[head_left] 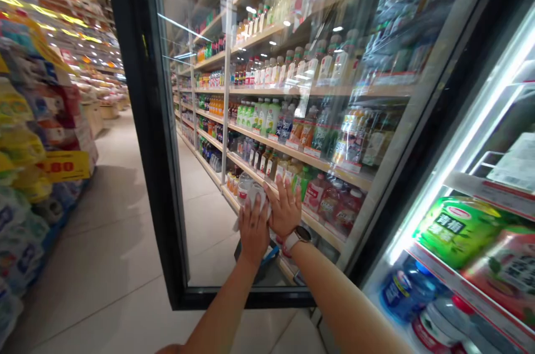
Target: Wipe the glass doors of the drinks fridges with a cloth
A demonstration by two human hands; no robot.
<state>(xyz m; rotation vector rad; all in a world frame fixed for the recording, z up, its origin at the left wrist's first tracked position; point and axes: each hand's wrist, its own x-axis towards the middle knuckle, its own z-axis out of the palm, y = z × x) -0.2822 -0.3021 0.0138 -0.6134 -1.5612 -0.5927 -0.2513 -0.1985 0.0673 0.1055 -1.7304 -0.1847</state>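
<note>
A glass door with a black frame stands swung open in front of me. My left hand presses a crumpled white cloth or tissue against the lower part of the glass. Close beside it on the right, my right hand lies against the glass with its fingers spread and nothing visible in it. A watch with a light band is on the right wrist. Rows of bottles on shelves show in the glass.
At the right, the lit cooler holds a green bottle pack and a blue bottle on its shelves. Stacked packages and a yellow price sign stand at the left, beside a tiled aisle floor.
</note>
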